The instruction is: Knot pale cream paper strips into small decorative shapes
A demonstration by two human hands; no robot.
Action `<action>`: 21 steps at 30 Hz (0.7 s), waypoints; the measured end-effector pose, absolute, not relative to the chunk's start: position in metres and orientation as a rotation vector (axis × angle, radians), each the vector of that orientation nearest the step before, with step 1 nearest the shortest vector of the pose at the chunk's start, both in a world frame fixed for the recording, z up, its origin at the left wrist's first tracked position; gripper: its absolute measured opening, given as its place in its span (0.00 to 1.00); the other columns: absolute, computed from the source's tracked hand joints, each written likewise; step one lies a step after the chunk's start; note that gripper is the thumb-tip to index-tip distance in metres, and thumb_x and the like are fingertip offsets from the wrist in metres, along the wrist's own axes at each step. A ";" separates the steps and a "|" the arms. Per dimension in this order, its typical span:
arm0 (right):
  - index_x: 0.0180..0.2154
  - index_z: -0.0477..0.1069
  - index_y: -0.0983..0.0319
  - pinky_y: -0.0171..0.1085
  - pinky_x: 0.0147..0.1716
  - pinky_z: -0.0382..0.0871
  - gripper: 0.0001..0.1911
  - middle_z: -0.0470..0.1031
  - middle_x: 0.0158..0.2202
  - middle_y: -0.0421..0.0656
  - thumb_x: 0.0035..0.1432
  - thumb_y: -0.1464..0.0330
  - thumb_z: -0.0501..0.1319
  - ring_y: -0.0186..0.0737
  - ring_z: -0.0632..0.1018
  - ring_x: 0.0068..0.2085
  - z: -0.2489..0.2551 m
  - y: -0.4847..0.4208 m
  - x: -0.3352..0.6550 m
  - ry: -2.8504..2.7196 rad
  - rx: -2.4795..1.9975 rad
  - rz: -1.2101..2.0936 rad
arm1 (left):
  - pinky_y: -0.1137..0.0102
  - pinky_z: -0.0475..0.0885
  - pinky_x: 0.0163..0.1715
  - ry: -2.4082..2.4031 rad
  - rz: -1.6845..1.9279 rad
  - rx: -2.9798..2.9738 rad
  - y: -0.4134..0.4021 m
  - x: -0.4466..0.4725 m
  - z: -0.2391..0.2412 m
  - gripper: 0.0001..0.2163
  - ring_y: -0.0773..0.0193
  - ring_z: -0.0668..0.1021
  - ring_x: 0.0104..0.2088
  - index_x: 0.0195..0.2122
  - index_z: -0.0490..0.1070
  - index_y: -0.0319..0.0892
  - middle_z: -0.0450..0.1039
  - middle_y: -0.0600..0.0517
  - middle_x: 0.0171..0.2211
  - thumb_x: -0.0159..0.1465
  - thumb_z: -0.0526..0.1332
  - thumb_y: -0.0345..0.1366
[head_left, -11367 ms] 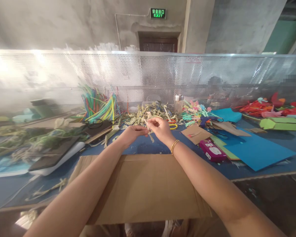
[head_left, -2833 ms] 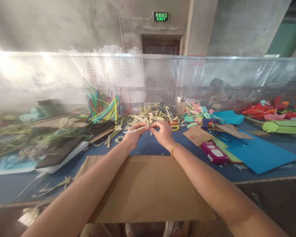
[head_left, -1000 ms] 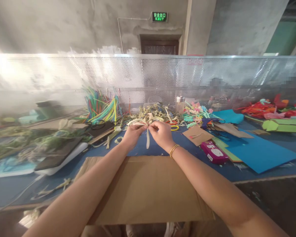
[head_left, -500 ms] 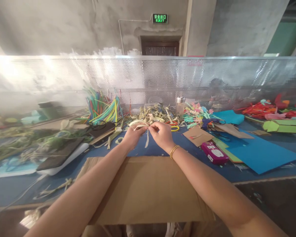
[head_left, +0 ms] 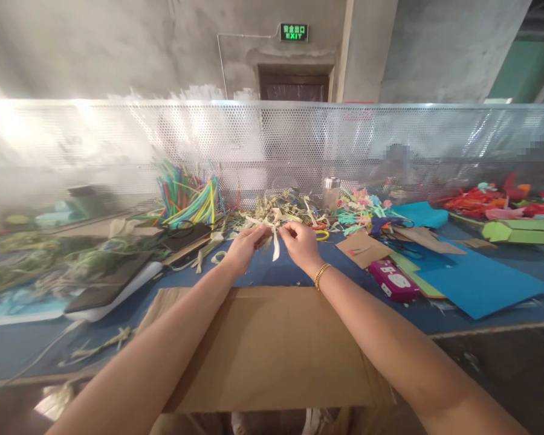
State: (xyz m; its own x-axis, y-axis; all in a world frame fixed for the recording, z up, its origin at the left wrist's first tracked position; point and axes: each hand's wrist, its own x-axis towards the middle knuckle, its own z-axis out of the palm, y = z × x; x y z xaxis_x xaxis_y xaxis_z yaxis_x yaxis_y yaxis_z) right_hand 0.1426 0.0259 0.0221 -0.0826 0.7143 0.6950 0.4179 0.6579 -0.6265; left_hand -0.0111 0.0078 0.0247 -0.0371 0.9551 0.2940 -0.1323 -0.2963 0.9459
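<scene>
Both my hands meet over the blue table, pinching a pale cream strip [head_left: 275,246] between their fingertips. My left hand [head_left: 246,248] is closed on the strip's left part. My right hand [head_left: 301,244], with a gold bracelet at the wrist, is closed on its right part, and a short end hangs down between the hands. Just behind them lies a heap of similar pale strips [head_left: 281,211]. A brown cardboard sheet [head_left: 272,344] lies under my forearms.
A bundle of coloured straws [head_left: 188,199] stands at the back left, a metal cup [head_left: 330,192] behind the heap. Right of my hands lie a pink box [head_left: 393,280], blue paper [head_left: 476,281] and a green box [head_left: 519,231]. A perforated metal screen [head_left: 390,136] closes the table's far side.
The strip's loop over my left hand has been pulled in and the hanging end is shorter. Both hands stay in the same spot, fingers working the strip.
</scene>
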 end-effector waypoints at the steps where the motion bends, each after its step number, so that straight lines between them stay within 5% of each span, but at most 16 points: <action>1: 0.24 0.71 0.60 0.34 0.29 0.60 0.12 0.73 0.22 0.38 0.57 0.64 0.57 0.35 0.72 0.26 0.022 0.027 0.142 -1.704 -0.938 0.348 | 0.70 0.65 0.27 0.969 1.495 1.321 0.008 -0.011 0.024 0.12 0.64 0.73 0.27 0.27 0.75 0.40 0.72 0.51 0.23 0.56 0.64 0.44; 11: 0.22 0.68 0.61 0.33 0.27 0.60 0.15 0.68 0.20 0.38 0.56 0.61 0.57 0.33 0.68 0.25 0.023 0.023 0.141 -1.684 -0.876 0.559 | 0.74 0.67 0.27 0.930 1.383 1.214 0.002 -0.009 0.026 0.08 0.69 0.71 0.25 0.27 0.74 0.40 0.70 0.53 0.23 0.54 0.68 0.39; 17: 0.29 0.73 0.62 0.34 0.33 0.67 0.15 0.73 0.27 0.40 0.59 0.62 0.53 0.36 0.73 0.31 0.022 0.028 0.140 -1.584 -0.627 0.789 | 0.75 0.68 0.28 0.793 1.234 0.981 0.002 -0.010 0.027 0.05 0.73 0.71 0.24 0.30 0.73 0.38 0.67 0.55 0.22 0.59 0.64 0.35; 21: 0.37 0.75 0.60 0.37 0.42 0.69 0.11 0.77 0.36 0.41 0.56 0.68 0.55 0.37 0.76 0.39 0.022 0.033 0.144 -1.571 -0.647 0.636 | 0.76 0.68 0.27 0.759 1.220 0.933 0.004 -0.011 0.027 0.03 0.74 0.70 0.22 0.32 0.74 0.38 0.65 0.56 0.20 0.60 0.63 0.33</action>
